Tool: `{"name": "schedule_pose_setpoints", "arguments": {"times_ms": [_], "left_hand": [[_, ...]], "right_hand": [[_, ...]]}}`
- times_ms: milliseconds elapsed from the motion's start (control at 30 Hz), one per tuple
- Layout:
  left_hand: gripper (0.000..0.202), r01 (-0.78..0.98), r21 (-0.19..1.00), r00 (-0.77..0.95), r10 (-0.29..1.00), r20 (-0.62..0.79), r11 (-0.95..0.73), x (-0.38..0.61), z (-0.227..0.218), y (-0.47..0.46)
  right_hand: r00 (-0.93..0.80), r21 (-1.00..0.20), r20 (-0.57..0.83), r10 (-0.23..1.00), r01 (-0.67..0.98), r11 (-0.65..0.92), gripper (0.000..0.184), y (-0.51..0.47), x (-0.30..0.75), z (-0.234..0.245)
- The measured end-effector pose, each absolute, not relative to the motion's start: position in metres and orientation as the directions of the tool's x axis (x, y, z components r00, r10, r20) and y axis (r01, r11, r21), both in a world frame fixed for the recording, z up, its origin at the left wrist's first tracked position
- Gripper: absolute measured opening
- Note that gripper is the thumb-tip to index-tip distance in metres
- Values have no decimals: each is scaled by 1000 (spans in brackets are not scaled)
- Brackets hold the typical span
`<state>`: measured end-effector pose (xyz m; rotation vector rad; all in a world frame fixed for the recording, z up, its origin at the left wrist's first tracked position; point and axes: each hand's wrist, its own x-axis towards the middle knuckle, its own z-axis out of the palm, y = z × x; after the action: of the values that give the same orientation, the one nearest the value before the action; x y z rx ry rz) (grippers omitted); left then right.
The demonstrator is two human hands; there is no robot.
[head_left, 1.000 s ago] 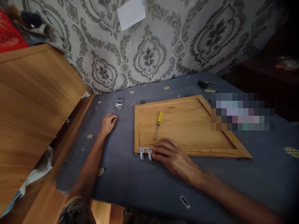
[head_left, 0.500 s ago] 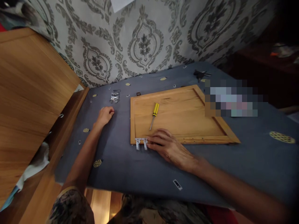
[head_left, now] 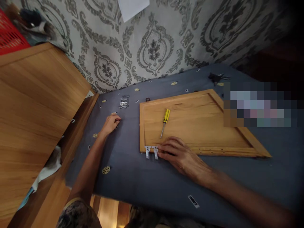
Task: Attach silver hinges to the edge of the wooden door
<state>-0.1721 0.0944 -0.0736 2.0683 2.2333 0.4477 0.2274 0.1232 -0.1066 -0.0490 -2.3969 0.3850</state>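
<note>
A wooden cabinet door (head_left: pixel 190 126) lies flat on the blue-grey cloth. Two silver metal hinges (head_left: pixel 148 152) sit side by side at its near left corner, their arms hanging over the edge. My right hand (head_left: pixel 186 160) rests over that near edge, its fingertips and thumb gripping the side of the right-hand hinge (head_left: pixel 155 152). Left of the door, my left hand (head_left: pixel 110 124) is pinched just above the cloth; a tiny dark tip shows at its fingers, too small to name. A yellow-handled screwdriver (head_left: pixel 165 122) lies on the door, pointing toward the right hand.
Several more silver hinges (head_left: pixel 123 103) lie in a pile beyond my left hand. Dark-handled pliers (head_left: pixel 217 78) are at the far right. A large wooden board (head_left: pixel 40 104) slants along the left, with a red basket (head_left: pixel 11 34) behind it. A pixelated patch hides things right of the door.
The view has shifted, so the scene sits further right and lower. My left hand's fingers now pinch with a tiny dark tip showing. My right hand stays at the hinge.
</note>
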Motion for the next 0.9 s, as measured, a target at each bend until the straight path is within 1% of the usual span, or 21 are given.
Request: {"name": "schedule_pose_setpoints", "arguments": {"times_ms": [67,200,300,367,600,733,900], "left_hand": [[17,963,262,-100,983,154,57,-173,-75,95],[22,957,281,-123,979,165,73,-173,-78,93],[22,949,305,-147,971,187,85,-172,-78,90],[18,939,331,-165,964,210,89,-169,-78,87],[4,867,493,-226,941,252,77,-146,-75,69],[7,812,583,-209,951,226,40,-122,-72,58],[12,764,645,-186,966,182,25,-90,-62,45]], "right_hand": [[-745,-278,653,135,-69,958,24,123,227,-109],[-745,-278,652,143,-60,959,26,123,226,-111],[-745,-270,652,141,-55,961,26,122,227,-110],[-746,-265,651,137,-54,963,26,123,227,-109],[-776,-285,616,139,-55,957,25,122,228,-107],[-789,-271,598,139,-36,962,24,120,229,-105],[-816,-277,556,160,0,961,25,119,230,-103]]}}
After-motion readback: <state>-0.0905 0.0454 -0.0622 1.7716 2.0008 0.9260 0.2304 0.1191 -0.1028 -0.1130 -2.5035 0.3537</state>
